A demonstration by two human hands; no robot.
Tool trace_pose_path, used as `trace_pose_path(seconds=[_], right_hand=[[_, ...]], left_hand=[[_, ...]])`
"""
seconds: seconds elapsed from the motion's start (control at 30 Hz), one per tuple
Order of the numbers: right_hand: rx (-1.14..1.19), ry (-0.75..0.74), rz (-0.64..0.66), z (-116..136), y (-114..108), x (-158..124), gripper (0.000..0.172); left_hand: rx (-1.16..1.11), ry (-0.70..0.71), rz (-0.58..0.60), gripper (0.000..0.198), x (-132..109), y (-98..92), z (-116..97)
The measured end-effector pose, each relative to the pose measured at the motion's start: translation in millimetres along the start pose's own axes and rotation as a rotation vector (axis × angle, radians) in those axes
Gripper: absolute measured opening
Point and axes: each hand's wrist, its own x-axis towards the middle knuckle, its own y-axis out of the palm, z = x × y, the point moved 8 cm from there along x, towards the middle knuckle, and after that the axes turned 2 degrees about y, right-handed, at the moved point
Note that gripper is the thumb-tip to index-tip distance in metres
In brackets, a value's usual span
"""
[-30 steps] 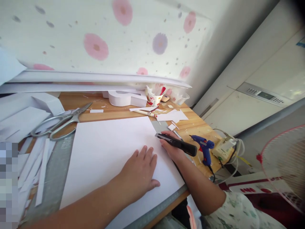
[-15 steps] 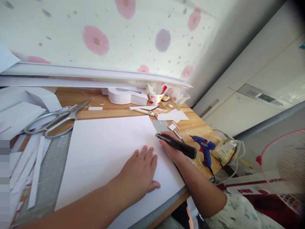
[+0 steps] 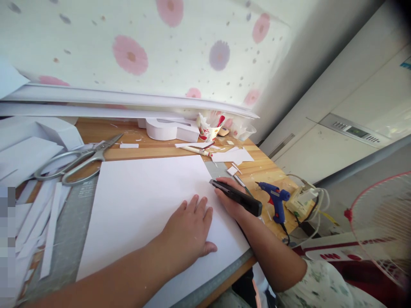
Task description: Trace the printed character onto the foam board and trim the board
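Note:
A large white sheet [image 3: 138, 201] lies on a grey cutting mat [image 3: 69, 233]. My left hand [image 3: 189, 231] rests flat on the sheet with its fingers spread. Close by on the right, my right hand [image 3: 229, 201] is closed around a black utility knife [image 3: 239, 196]. The knife's tip points left, over the sheet near its right edge. Whether the blade touches the sheet, I cannot tell.
Metal scissors [image 3: 81, 160] lie left of the sheet, by several white strips [image 3: 51, 231]. Behind stand a white curved shape [image 3: 170, 129] and a patterned cup [image 3: 208, 130]. A blue glue gun [image 3: 276, 199] lies right, near a power strip [image 3: 301, 199]; a fan [image 3: 382, 222] stands beyond.
The rear end of the utility knife has shifted slightly left and down in my right hand. My left hand stays flat in nearly the same place.

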Motion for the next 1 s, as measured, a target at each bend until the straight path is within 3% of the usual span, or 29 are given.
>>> trace_pose_path(seconds=[0.5, 1.0], right_hand=[[-0.028, -0.044, 0.033, -10, -3, -13, 0.027], [-0.054, -0.057, 0.075, 5, -6, -21, 0.025]], left_hand=[[0.024, 0.012, -0.038, 0.08, 0, 2.8, 1], [0.019, 0.004, -0.055, 0.077, 0, -1.9, 1]])
